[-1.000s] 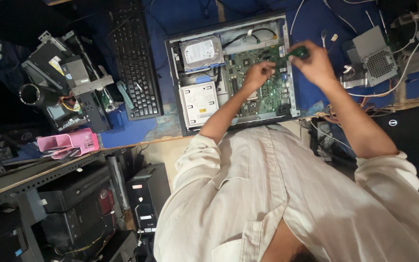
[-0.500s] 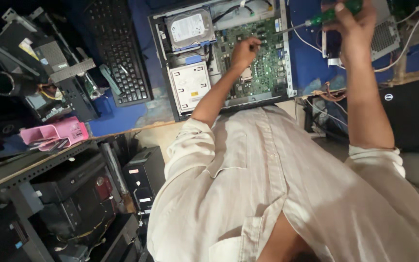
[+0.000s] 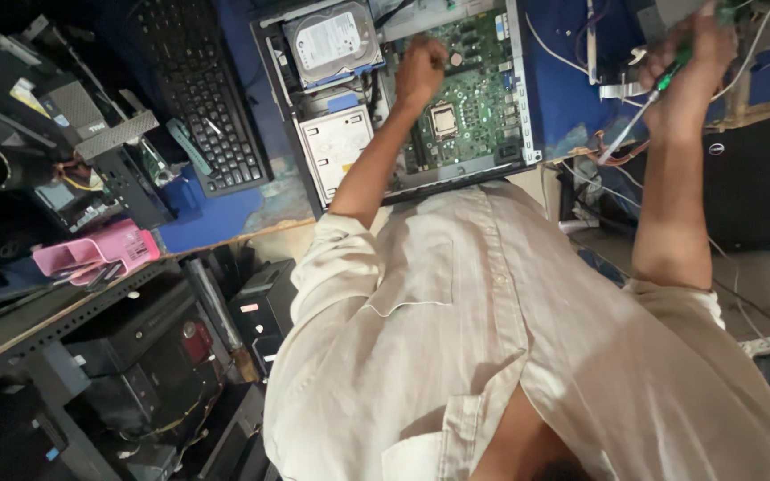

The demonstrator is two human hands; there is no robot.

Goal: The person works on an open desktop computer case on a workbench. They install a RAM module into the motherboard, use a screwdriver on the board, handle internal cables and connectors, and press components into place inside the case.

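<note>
The fingers of the left hand (image 3: 421,69) are curled shut into a loose fist that rests on the green circuit board (image 3: 479,93); whether they pinch anything cannot be told. The fingers of the right hand (image 3: 690,76) are wrapped around a screwdriver (image 3: 648,105) with a green handle and a thin bright shaft, held up off the board over the blue table (image 3: 563,89), to the right of the computer case (image 3: 523,85).

The case lies open on the table. Inside it sit the circuit board with a square silver chip socket (image 3: 444,118) near its middle, a silver hard drive (image 3: 331,40) at the upper left, and a flat pale drive (image 3: 339,147) below that. A black keyboard (image 3: 198,98) lies just left of the case.

A second ago the screwdriver hand was over the board's right edge; it has since drawn out beyond the case, while the left hand stays on the board.
</note>
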